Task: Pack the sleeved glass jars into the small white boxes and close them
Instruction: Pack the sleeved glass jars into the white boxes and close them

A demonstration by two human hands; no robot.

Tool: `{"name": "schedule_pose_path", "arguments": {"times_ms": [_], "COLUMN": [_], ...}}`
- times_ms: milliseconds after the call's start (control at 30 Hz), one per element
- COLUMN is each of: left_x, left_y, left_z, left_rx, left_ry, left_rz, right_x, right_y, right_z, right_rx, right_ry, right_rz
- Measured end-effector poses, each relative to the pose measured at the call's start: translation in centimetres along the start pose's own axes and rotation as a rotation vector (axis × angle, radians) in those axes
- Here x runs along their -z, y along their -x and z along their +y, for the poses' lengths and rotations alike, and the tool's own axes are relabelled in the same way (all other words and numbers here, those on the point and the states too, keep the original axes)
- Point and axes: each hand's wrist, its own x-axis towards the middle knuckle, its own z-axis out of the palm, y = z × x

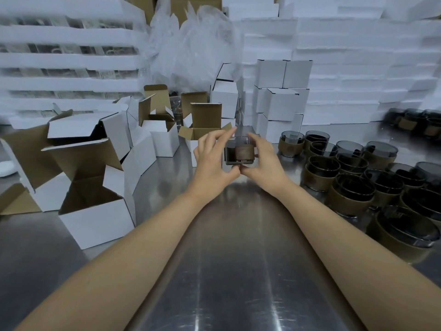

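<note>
A brushed steel tabletop (pixel 238 271) fronts walls of stacked white foam sheets (pixel 358 68). Left hand (pixel 212 161) and right hand (pixel 265 161) together grip one smoky glass jar with a brown sleeve (pixel 239 152). Roughly fifteen sleeved jars (pixel 346 185) crowd the right; some seven open white cardboard boxes (pixel 95 211) stand left.

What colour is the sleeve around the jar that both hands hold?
Brown, around the dark smoky glass jar; the head view shows it best.

Steel table (pixel 238 271) carries open white boxes (pixel 95 211) and sleeved jars (pixel 353 194).
</note>
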Motion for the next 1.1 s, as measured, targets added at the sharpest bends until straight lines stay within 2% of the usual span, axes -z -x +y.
{"name": "schedule_pose_path", "arguments": {"times_ms": [133,267,433,633,767,900,1100], "left_x": [0.1,-0.2,-0.2,-0.4,-0.3,-0.3,-0.4], "left_y": [0.0,-0.2,-0.5,-0.7,-0.7,-0.6,-0.7], "left_z": [0.0,-0.1,-0.7,-0.7,-0.7,-1.1,-1.4], "left_rx": [-0.01,-0.022,0.119,0.195,0.174,0.174,0.19], "left_ry": [-0.005,0.031,0.177,0.267,0.283,0.306,0.292], "left_rz": [0.003,-0.003,-0.039,-0.101,-0.091,-0.062,-0.055], "right_x": [-0.3,0.0,0.3,0.3,0.4,0.3,0.4], "right_y": [0.1,0.0,0.1,0.1,0.3,0.4,0.3], "right_z": [-0.3,-0.5,-0.7,-0.7,-0.8,-0.9,-0.5], "right_rx": [0.079,-0.019,-0.064,-0.046,-0.035,0.053,0.061], "right_ry": [0.024,-0.117,-0.247,-0.218,-0.192,-0.147,-0.058], "right_rz": [0.031,0.062,0.055,0.021,-0.006,-0.029,-0.04]}}
